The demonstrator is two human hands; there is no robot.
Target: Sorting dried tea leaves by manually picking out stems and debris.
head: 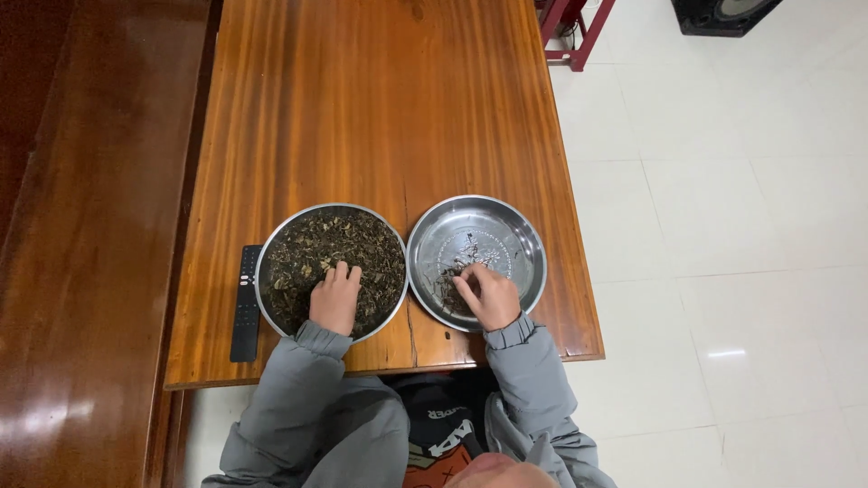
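Observation:
Two round steel pans sit side by side on a wooden table (362,117). The left pan (271,244) is full of dark dried leaves (316,244). My left hand (334,298) rests on those leaves at the pan's near side, fingers curled into them. The right pan (515,226) is mostly bare metal, with a small heap of dark leaves (449,282) at its near left. My right hand (488,294) hovers over that heap, fingertips pinched together at the leaves. Whether it holds any leaf cannot be made out. Both arms wear grey sleeves.
A black remote control (246,303) lies just left of the full pan. A dark wooden bench (81,235) runs along the table's left side. White tiled floor (723,226) lies to the right, with a red metal frame (574,32) and a dark speaker (723,14) far back.

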